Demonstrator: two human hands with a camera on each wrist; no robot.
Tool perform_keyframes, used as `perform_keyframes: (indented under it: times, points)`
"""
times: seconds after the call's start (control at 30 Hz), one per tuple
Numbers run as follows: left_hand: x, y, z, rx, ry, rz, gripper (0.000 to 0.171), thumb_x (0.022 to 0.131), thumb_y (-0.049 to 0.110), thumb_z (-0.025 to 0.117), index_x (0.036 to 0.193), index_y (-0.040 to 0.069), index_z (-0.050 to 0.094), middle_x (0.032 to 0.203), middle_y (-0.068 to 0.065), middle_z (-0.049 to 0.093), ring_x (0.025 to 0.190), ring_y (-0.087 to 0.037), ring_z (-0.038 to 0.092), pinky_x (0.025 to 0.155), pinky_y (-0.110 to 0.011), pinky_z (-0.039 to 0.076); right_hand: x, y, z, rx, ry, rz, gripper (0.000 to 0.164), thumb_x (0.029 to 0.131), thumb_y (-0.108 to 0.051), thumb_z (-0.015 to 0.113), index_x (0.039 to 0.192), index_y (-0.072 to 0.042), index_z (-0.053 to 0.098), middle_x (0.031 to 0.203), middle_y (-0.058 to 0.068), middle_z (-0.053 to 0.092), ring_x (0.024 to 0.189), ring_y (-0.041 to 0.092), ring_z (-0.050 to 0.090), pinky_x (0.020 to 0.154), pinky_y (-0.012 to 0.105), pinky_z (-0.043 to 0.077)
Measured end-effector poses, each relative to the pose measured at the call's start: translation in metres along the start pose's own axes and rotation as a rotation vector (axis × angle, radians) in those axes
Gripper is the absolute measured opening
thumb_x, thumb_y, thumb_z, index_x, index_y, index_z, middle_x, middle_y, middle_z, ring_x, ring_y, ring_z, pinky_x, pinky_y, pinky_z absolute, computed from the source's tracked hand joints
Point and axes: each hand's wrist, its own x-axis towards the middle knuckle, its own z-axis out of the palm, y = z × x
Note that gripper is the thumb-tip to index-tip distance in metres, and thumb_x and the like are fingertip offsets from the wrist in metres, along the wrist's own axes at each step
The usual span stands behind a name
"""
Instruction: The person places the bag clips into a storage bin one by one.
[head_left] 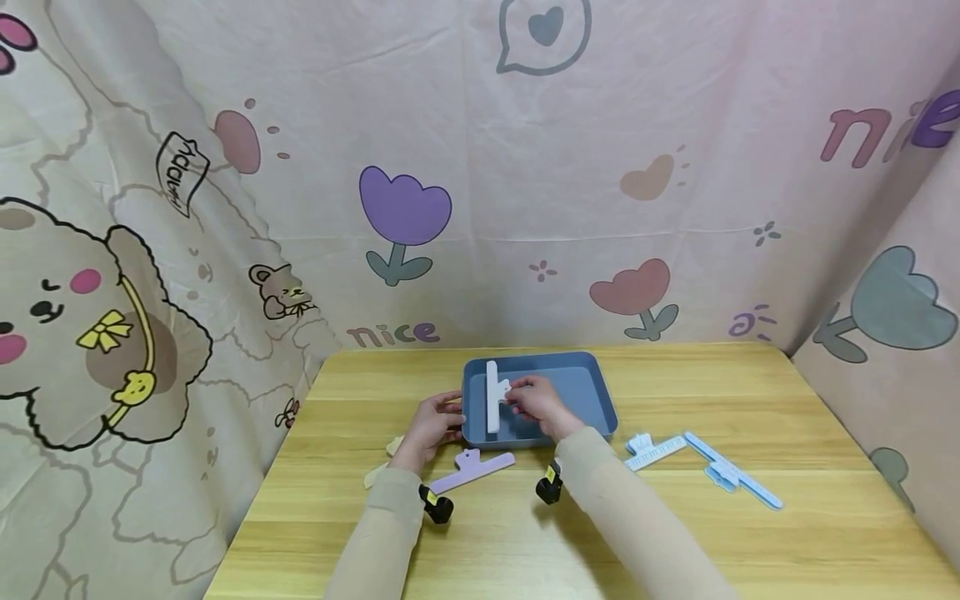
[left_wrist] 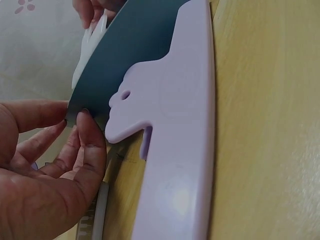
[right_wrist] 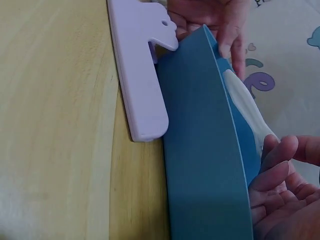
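Note:
A white bag clip (head_left: 492,398) is at the left side of the blue tray (head_left: 603,400), its long bar pointing away from me. My right hand (head_left: 542,402) reaches over the tray's near wall and pinches the clip by its handle. At the tray's left near corner, my left hand (head_left: 431,427) holds the wall between thumb and fingers, as the left wrist view shows. A lilac bag clip (left_wrist: 175,120) lies on the table just in front of the tray, near the left hand. Whether the white clip touches the tray's floor is hard to tell.
A pale yellow clip (head_left: 372,476) lies partly hidden beside the left wrist. Right of the tray are a light blue clip with a ruler-like pattern (head_left: 656,452) and a plain blue clip (head_left: 738,475). A printed curtain (head_left: 525,250) hangs behind the wooden table (head_left: 697,383).

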Motion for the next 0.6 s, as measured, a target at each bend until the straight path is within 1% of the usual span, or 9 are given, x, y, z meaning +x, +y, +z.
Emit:
perform_keyframes:
  times: [0.2, 0.33, 0.43, 0.5, 0.6]
  points:
    - [0.000, 0.000, 0.002, 0.015, 0.014, -0.002, 0.052, 0.081, -0.008, 0.056, 0.130, 0.008, 0.049, 0.116, -0.018, 0.053, 0.084, -0.029, 0.057, 0.062, -0.033, 0.050, 0.003, 0.000, 0.007, -0.013, -0.008, 0.014, 0.021, 0.085, -0.009, 0.059, 0.104, -0.001, 0.056, 0.087, 0.017, 0.065, 0.055, 0.015, 0.054, 0.045, 0.026, 0.040]
    - [-0.001, 0.001, 0.002, 0.005, -0.017, 0.004, 0.053, 0.082, -0.008, 0.056, 0.131, 0.007, 0.046, 0.117, -0.020, 0.052, 0.084, -0.029, 0.057, 0.063, -0.034, 0.051, 0.003, 0.001, 0.012, -0.026, -0.015, 0.012, 0.023, 0.085, -0.006, 0.058, 0.106, 0.003, 0.054, 0.084, 0.015, 0.065, 0.055, 0.015, 0.053, 0.045, 0.027, 0.039]
    - [-0.009, 0.009, 0.002, -0.002, -0.054, 0.006, 0.054, 0.083, -0.009, 0.053, 0.134, 0.003, 0.042, 0.120, -0.025, 0.048, 0.088, -0.033, 0.056, 0.068, -0.039, 0.051, 0.001, 0.001, 0.015, -0.041, -0.023, -0.002, 0.025, 0.085, -0.005, 0.057, 0.107, 0.005, 0.053, 0.081, 0.015, 0.064, 0.055, 0.017, 0.053, 0.045, 0.028, 0.039]
    - [-0.009, 0.008, 0.001, -0.001, -0.050, 0.006, 0.054, 0.083, -0.009, 0.054, 0.134, 0.003, 0.042, 0.119, -0.024, 0.049, 0.086, -0.031, 0.057, 0.068, -0.039, 0.050, 0.001, 0.000, 0.019, -0.046, -0.020, -0.001, 0.023, 0.085, -0.005, 0.058, 0.106, 0.005, 0.053, 0.080, 0.015, 0.064, 0.056, 0.017, 0.053, 0.045, 0.028, 0.039]
    - [-0.008, 0.006, 0.002, 0.006, -0.021, 0.009, 0.052, 0.082, -0.009, 0.055, 0.131, 0.005, 0.046, 0.115, -0.021, 0.052, 0.080, -0.027, 0.057, 0.065, -0.037, 0.051, 0.002, 0.000, 0.024, -0.061, -0.006, -0.003, 0.018, 0.084, -0.004, 0.059, 0.100, 0.004, 0.055, 0.076, 0.013, 0.064, 0.055, 0.017, 0.053, 0.045, 0.027, 0.039]
